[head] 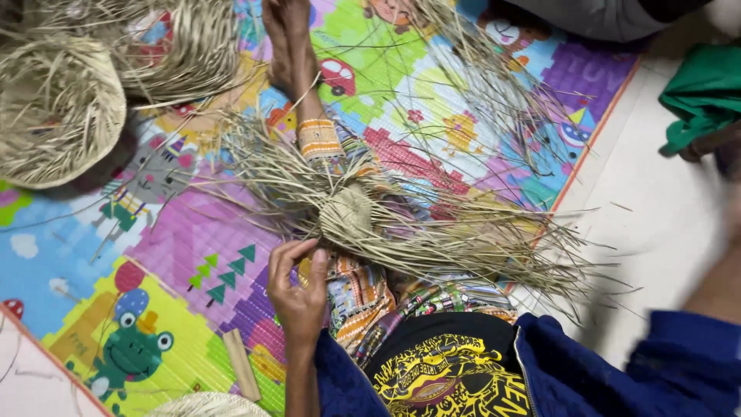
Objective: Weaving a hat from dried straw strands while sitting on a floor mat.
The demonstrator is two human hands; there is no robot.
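Note:
A small round woven straw disc (pixel 347 212) with long loose strands fanning out to both sides lies across my outstretched leg in patterned trousers (pixel 355 289). My left hand (pixel 297 289) is at the disc's near left edge, with fingers curled around a few of its straw strands (pixel 289 197). My bare foot (pixel 289 46) points away at the top. My right forearm (pixel 718 286), in a blue sleeve, runs up the right edge and is blurred. The hand at its end, near the green cloth (pixel 706 93), cannot be made out.
Two woven straw hats (pixel 54 108) (pixel 181 46) sit at the top left, and another rim (pixel 204 405) shows at the bottom. A wooden stick (pixel 241 363) lies on the colourful play mat (pixel 154 309). Loose straw (pixel 478 69) is piled at the top. Another person's grey clothing (pixel 602 15) is beyond it.

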